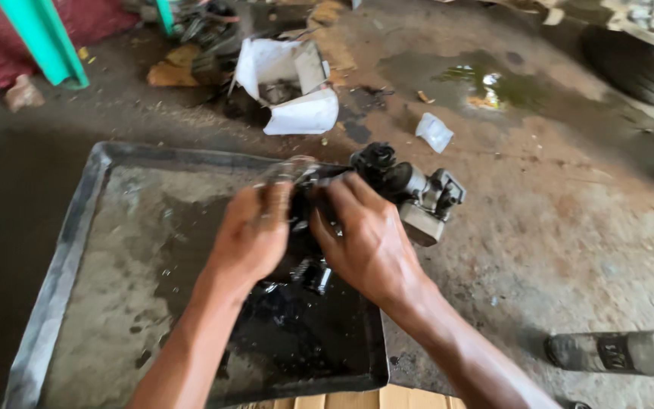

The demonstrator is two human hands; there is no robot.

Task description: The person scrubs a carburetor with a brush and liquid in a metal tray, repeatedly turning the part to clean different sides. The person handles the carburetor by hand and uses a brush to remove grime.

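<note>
I hold a greasy black and grey engine part [406,193] in the middle of the frame, just above the right edge of a shallow metal tray [77,227]. My right hand [369,242] is closed around its dark left end. My left hand [255,231] pinches a clear plastic piece [289,170] against that same end. Black oil pools in the tray below my wrists. A torn white carton [289,83] lies on the dirty floor at upper centre, a tyre [637,64] upper right, a bottle [622,352] lower right.
</note>
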